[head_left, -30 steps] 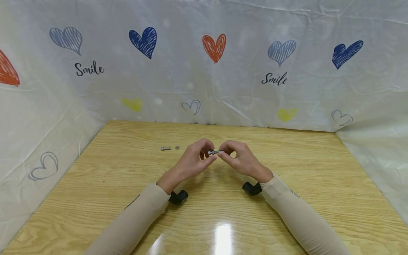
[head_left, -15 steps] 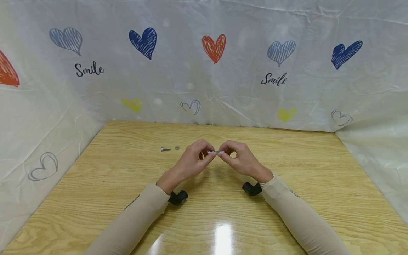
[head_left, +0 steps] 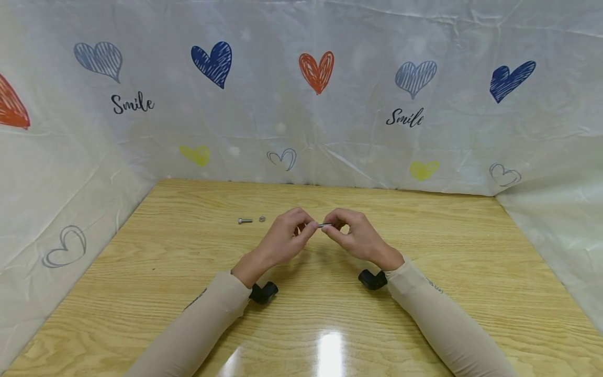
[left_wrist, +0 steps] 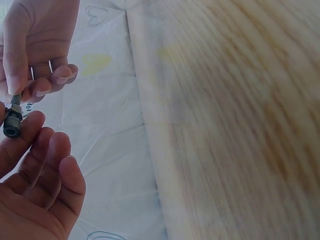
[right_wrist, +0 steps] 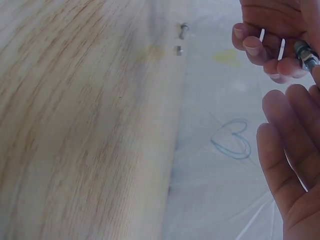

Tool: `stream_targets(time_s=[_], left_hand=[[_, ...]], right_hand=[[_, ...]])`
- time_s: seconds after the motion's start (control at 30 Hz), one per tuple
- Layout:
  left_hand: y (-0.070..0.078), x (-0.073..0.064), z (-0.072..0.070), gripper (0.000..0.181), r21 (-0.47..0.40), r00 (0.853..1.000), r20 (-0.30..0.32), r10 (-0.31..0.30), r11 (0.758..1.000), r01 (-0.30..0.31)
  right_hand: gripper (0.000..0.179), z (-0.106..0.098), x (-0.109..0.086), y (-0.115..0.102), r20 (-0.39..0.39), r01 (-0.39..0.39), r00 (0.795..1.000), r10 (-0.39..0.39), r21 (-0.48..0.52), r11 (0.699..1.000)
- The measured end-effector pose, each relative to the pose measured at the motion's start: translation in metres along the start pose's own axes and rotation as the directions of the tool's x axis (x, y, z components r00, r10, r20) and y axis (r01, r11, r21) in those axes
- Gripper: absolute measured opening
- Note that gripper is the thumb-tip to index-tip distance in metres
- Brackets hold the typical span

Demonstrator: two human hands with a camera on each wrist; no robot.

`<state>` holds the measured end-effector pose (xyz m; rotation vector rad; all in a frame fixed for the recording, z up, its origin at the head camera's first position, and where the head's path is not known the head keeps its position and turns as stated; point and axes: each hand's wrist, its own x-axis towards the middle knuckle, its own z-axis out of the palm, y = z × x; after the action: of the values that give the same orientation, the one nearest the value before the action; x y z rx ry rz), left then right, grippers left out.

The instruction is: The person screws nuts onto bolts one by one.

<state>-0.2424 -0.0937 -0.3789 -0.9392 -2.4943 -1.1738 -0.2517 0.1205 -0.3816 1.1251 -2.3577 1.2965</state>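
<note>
A socket-head bolt (left_wrist: pixel 12 128) with a nut (right_wrist: pixel 306 56) threaded close to its head is held level between both hands. My left hand (head_left: pixel 281 238) pinches the nut by the bolt's head, thumb and index finger on opposite sides. My right hand (head_left: pixel 354 234) pinches the threaded end between thumb and fingertips. From the head view the left thumb hides the nut and bolt head; a short stretch of shank shows between the hands. Both wrist views show the other fingers loosely bent, away from the bolt.
On the wooden table (head_left: pixel 141 293), left of the hands, lie a second bolt (head_left: pixel 245 221) and a loose nut (head_left: pixel 261 219). A white cloth (head_left: pixel 358 125) printed with hearts hangs along the table's back edge and sides. Black wrist-mounted pieces (head_left: pixel 264 292) sit below both hands.
My left thumb and fingers have closed over the nut, which showed between them a second ago. My right hand has stayed in place on the bolt.
</note>
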Motion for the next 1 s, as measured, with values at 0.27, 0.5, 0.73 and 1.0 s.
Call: stream_targets(time_s=[0.27,0.5,0.73,1.0], left_hand=[[0.0006,0.0004,0.0005,0.016,-0.02,0.999,-0.008,0.034,0.999,-0.034],[0.001,0.0015,0.0002,0.017,-0.014,0.996,-0.012,0.086,0.996,-0.086],[0.0003,0.002,0.0003,0.013,-0.008,0.996,-0.01,0.084,0.996,-0.084],[0.0,0.0017,0.0007,0.008,-0.005,0.998,0.003,0.068,0.998,-0.068]], right_hand=[[0.005,-0.0001,0.0,-0.001,-0.004,0.008,1.0,-0.008,0.012,1.0],[0.003,-0.0006,0.0004,-0.0014,-0.003,0.01,1.0,-0.01,0.004,1.0],[0.003,-0.0003,0.0003,-0.0006,-0.007,0.011,1.0,-0.011,0.0,1.0],[0.003,-0.0007,0.0006,-0.0003,-0.013,0.016,1.0,-0.016,0.003,1.0]])
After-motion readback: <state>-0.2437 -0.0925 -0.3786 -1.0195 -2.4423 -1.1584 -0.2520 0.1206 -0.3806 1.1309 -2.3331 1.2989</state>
